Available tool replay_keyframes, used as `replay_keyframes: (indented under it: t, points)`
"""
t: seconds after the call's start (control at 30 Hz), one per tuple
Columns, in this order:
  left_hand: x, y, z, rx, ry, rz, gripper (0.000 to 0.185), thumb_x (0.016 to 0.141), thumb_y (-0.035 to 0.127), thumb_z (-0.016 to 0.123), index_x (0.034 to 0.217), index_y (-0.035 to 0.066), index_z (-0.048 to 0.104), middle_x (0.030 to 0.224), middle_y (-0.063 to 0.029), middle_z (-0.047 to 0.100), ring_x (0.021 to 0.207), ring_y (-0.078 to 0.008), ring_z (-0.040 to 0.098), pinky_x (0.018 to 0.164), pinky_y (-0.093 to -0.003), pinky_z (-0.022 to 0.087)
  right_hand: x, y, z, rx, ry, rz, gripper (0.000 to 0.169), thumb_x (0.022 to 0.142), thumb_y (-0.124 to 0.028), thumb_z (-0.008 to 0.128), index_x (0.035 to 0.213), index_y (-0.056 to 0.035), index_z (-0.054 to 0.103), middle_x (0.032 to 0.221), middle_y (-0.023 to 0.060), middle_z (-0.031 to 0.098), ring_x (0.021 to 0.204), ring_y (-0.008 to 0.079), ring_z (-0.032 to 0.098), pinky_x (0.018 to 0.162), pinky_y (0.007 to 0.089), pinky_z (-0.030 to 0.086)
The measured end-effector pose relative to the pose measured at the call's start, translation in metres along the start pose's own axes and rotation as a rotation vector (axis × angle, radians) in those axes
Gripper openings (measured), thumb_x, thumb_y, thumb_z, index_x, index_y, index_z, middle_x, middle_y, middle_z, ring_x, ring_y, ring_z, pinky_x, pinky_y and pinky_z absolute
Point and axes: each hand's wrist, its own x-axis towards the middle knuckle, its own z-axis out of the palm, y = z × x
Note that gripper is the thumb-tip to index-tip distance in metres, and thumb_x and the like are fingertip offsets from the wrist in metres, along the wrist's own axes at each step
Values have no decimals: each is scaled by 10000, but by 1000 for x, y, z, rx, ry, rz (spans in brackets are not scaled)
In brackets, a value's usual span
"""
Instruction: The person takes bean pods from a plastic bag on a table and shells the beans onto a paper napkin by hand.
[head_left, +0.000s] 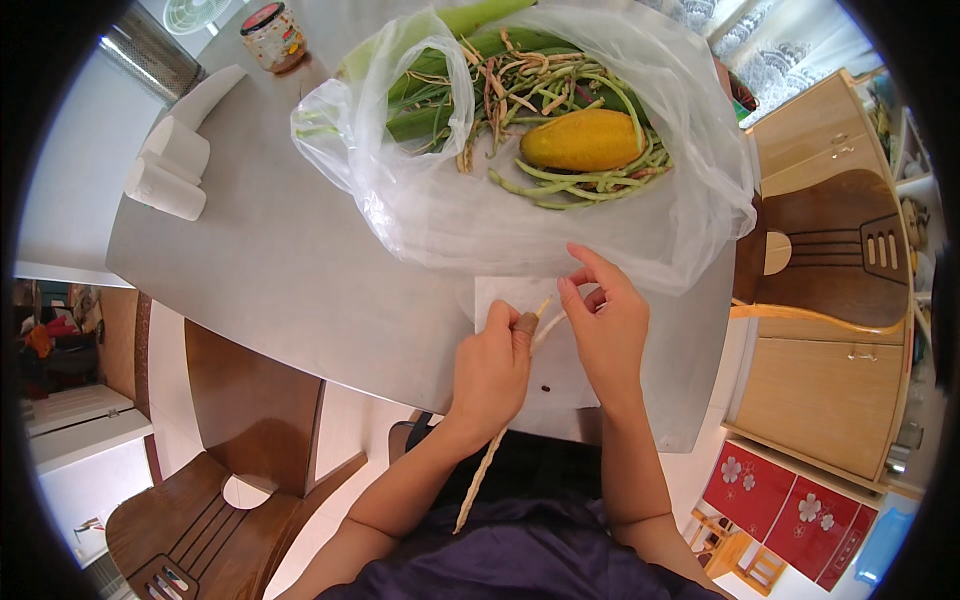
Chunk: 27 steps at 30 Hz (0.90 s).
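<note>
My left hand grips a long, dry, pale bean pod, whose tail hangs below the wrist towards my lap. A brown covering sits at the thumb tip, and a thin yellowish tip sticks out beyond it. My right hand is just to the right, thumb and fingers bent and the index finger raised. A pale strand runs from the left fingers to behind the right thumb; whether the right hand holds it is hidden. Under both hands lies a white paper sheet, with one small dark bean on it.
Beyond my hands, a clear plastic bag holds a yellow melon-like fruit, green beans, dry pods and green leaves. On the grey table stand a jar and white paper rolls. Wooden chairs flank it.
</note>
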Motion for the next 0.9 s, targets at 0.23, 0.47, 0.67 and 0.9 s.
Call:
replay_keyframes:
  t: [0.23, 0.47, 0.67, 0.9]
  points:
    - [0, -5, 2, 22, 35, 80, 218, 945, 209, 448, 845, 16, 433, 556, -128, 517, 503, -266, 498, 490, -378, 383, 4, 1, 4, 99, -32, -178, 132, 766, -68, 636, 897, -69, 652, 749, 30, 592, 539, 121, 479, 505, 245, 400]
    - [-1, -4, 0, 33, 28, 89, 156, 921, 165, 457, 877, 18, 432, 619, -199, 562, 584, -421, 544, 537, -487, 402, 20, -6, 3, -186, -49, -372, 60, 742, -90, 660, 799, -73, 651, 710, 39, 565, 591, 184, 540, 522, 276, 429]
    - [-2, -4, 1, 37, 35, 102, 157, 919, 165, 464, 877, 18, 430, 619, -201, 561, 578, -421, 541, 533, -490, 396, 24, -5, 7, -283, -93, -475, 42, 724, -101, 663, 763, -89, 654, 705, 21, 571, 680, 196, 552, 548, 304, 440]
    - [-2, -6, 1, 37, 22, 102, 165, 917, 169, 471, 875, 15, 430, 609, -202, 559, 576, -425, 537, 534, -494, 391, 31, 7, 17, -382, -100, -495, 68, 711, -107, 678, 773, -89, 659, 744, 19, 597, 682, 196, 556, 579, 313, 441]
